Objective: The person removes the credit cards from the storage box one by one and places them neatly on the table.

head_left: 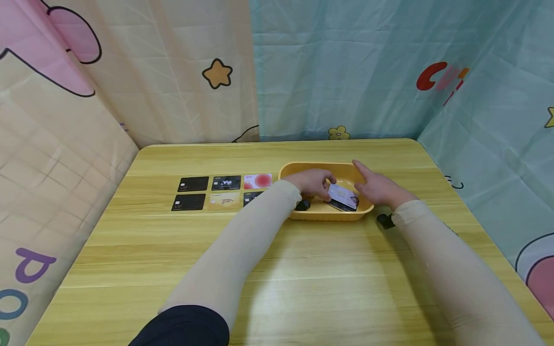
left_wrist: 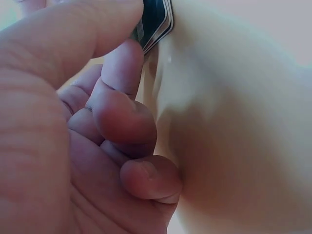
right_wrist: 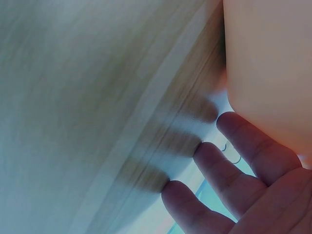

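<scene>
A shallow yellow tray (head_left: 329, 216) stands on the table, with a small pile of cards (head_left: 343, 196) inside it, a pale purple one on top and a dark one beneath. My left hand (head_left: 312, 182) reaches into the tray and pinches the pile's left edge. In the left wrist view, the thumb and a finger meet at the corner of several stacked cards (left_wrist: 157, 22). My right hand (head_left: 381, 187) lies across the tray's right rim, thumb inside. Its other fingers (right_wrist: 239, 180) extend fairly straight outside the wall, fingertips at the tabletop.
Left of the tray, cards lie in two rows: black cards (head_left: 193, 184), a dark Vip card (head_left: 226, 182), a pink card (head_left: 258, 181), a cream card (head_left: 224, 200) and a dark card (head_left: 251, 197) partly behind my left sleeve. Printed curtains (head_left: 329, 72) hang around the wooden table (head_left: 303, 278).
</scene>
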A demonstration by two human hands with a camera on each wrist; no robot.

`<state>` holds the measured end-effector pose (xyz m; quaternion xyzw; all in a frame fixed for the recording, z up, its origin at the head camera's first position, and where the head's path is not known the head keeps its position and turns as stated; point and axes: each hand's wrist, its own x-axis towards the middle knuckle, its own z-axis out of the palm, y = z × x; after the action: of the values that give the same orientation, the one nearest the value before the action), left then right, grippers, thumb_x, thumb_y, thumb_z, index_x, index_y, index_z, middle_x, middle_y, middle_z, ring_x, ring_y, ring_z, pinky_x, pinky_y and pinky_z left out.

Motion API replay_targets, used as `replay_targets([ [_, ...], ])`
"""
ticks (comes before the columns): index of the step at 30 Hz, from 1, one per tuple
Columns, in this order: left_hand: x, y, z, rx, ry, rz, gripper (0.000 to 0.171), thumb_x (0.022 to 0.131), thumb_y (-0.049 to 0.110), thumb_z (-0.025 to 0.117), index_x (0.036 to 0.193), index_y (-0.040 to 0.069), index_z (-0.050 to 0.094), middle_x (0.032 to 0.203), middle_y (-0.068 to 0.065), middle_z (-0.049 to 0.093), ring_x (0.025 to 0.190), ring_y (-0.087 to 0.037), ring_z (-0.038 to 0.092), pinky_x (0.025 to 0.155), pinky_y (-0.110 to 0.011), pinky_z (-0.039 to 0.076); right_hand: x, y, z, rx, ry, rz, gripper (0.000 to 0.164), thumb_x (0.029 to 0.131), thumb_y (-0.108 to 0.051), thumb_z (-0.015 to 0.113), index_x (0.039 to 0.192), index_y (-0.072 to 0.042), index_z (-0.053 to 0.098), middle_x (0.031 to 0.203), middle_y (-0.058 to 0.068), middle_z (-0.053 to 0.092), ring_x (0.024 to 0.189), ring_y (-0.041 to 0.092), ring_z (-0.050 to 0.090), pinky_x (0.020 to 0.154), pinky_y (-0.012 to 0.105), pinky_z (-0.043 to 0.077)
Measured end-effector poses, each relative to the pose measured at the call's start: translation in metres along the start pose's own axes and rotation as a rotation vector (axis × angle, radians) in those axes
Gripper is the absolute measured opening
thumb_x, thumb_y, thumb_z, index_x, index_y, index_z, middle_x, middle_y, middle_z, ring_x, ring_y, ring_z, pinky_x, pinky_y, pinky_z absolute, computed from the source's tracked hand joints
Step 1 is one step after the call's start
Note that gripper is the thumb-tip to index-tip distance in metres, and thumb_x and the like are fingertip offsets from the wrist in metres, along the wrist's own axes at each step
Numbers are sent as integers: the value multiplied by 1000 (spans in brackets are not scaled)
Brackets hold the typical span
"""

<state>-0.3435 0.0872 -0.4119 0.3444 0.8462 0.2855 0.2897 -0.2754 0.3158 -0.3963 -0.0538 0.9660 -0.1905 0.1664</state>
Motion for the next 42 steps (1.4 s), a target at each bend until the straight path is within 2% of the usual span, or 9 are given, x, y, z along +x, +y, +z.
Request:
replay_targets([
  [4,-2,1,-1,24,14,3,56,92,18,81,143,11,56,98,-2,63,71,-12,53,64,-22,44,0,-2,0,-1,0,2,75,111,-29,42,170,-15,-3,163,35,34,122,44,59,107,63,45],
  [10,-5,1,-4,30,34,8,54,95,20,79,143,13,56,100,-4,62,79,-14,57,67,-23,47,1,-4,2,7,2,-14,75,111,-27,42,170,-13,-2,163,36,31,135,52,53,117,68,35],
  [16,-12,1,-12,80,73,68,53,95,19,77,143,12,57,94,-1,59,78,-12,55,71,-23,45,2,-3,4,1,5,-36,74,110,-24,41,170,-11,-1,163,37,32,136,54,51,116,69,36],
  [21,-21,4,-21,91,116,80,52,95,22,77,142,12,57,89,1,56,75,-12,53,67,-24,43,1,-3,3,-10,8,-45,73,110,-24,39,169,-9,0,164,37,30,140,56,48,117,68,35],
  [29,-42,8,-39,118,122,67,55,96,23,76,145,12,55,86,1,54,72,-12,49,66,-25,40,0,-4,1,-37,11,-32,72,109,-20,38,169,-8,0,162,38,31,140,57,47,119,67,33],
  [32,-53,7,-47,97,142,84,54,95,23,77,144,12,56,89,0,57,74,-13,51,68,-26,41,-1,-4,0,-53,22,-39,71,108,-15,37,168,-5,1,158,40,35,131,55,56,116,66,38],
  [35,-67,4,-55,80,159,96,52,96,23,76,143,13,55,94,-1,61,77,-14,52,69,-27,42,-2,-4,0,-60,31,-50,71,107,-12,36,168,-3,2,154,42,39,114,48,65,108,64,46],
  [42,-99,-9,-70,48,210,86,51,96,23,76,142,13,55,97,-3,63,82,-17,55,74,-30,43,-3,-5,-2,-58,25,-49,70,107,-10,36,168,-2,3,148,43,46,86,33,66,88,51,52],
])
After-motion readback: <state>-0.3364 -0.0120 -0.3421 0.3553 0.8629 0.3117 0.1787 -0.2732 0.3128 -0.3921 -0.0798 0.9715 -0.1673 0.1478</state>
